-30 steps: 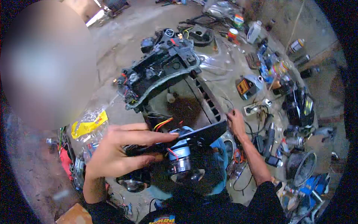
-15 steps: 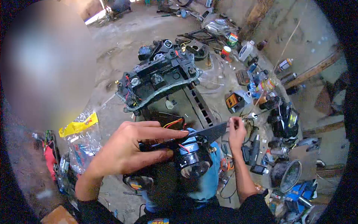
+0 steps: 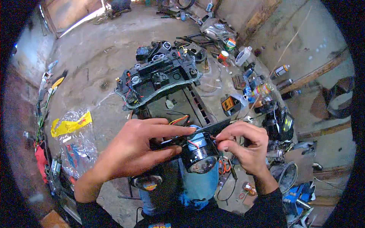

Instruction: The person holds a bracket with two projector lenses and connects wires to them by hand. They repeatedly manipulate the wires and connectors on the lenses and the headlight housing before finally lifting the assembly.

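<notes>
My left hand grips a black headlight bracket between thumb and fingers, with the index finger stretched along its upper side. On the bracket sits a projector lens with a blue label band and red, yellow and black wires. A second round lens hangs lower left, partly behind my left hand. Close against the projector's right side, my right hand has thumb and index finger nearly together. Whatever is between those fingertips is too small to make out. My jeans are directly below the lens.
A black headlight housing with loose wires rests on a dark metal frame ahead. On the left lies a clear plastic bag with a yellow strip. Bottles, an orange-labelled box and a metal pot crowd the right.
My right hand has moved left from the bracket's far right end to the projector's side. My left hand keeps its grip. The view has shifted slightly.
</notes>
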`<state>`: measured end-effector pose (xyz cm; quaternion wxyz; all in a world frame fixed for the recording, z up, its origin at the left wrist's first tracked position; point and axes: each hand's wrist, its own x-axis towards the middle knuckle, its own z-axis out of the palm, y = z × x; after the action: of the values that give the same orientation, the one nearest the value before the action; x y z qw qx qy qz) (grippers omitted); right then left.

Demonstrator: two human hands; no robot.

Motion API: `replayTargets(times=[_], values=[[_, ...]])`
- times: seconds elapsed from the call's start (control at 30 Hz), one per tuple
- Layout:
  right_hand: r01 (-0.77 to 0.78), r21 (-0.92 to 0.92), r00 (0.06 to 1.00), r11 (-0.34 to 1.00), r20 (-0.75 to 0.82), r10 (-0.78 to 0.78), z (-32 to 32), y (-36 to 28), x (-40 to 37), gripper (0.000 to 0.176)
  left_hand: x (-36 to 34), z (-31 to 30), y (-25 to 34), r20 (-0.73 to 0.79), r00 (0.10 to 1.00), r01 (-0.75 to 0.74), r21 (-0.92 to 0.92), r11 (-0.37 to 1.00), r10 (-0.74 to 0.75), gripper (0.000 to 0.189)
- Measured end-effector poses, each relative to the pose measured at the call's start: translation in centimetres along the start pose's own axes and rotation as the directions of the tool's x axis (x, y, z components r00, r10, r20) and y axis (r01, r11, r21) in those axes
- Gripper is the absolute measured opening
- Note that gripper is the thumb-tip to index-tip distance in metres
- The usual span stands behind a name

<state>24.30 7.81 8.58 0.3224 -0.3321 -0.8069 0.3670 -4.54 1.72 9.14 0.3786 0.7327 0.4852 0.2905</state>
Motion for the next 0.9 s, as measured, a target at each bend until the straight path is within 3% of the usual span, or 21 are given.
replayTargets(times=[0.43,0.73,0.9], values=[[0.017,-0.052,0.999,0.999,-0.034,-0.019,0.9,0.3,1.2,0.023,0.0,-0.1,-0.6,0.021,1.0,-0.007,-0.003,1.0,0.007,0.049],[0.064,-0.062,0.992,0.996,0.11,-0.057,0.2,0.2,1.9,0.019,0.0,-0.1,-0.6,0.021,1.0,-0.018,-0.008,1.0,0.018,0.051],[0.131,-0.075,0.988,0.989,0.088,-0.124,0.3,0.5,1.3,0.018,0.0,0.0,-0.8,0.002,1.0,-0.021,-0.014,1.0,0.021,0.05]])
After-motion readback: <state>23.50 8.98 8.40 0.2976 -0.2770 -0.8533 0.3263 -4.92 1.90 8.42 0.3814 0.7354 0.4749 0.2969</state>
